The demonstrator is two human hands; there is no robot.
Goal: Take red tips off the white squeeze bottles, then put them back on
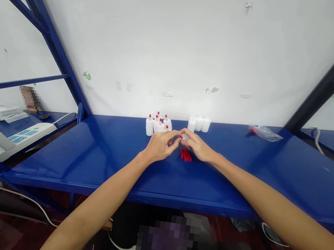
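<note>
My left hand [163, 145] pinches a small red cap [180, 137] between thumb and fingertips. Right against it, a white squeeze bottle [185, 137] is gripped in my right hand [198, 145], lying tilted with its tip toward the cap; the fingers hide most of it. Just below the hands is a cluster of loose red caps [186, 155] on the table. Behind my left hand stand several white bottles with red caps [149, 126], upright. Behind my right hand, several white bottles without red caps [198, 124] stand close together near the wall.
The blue table [109, 162] runs along a white wall [181, 42]. A clear plastic bag [266, 133] with something red in it lies at the back right. Blue metal frames [52, 42] rise at the sides. A white power strip [24, 137] is at the left.
</note>
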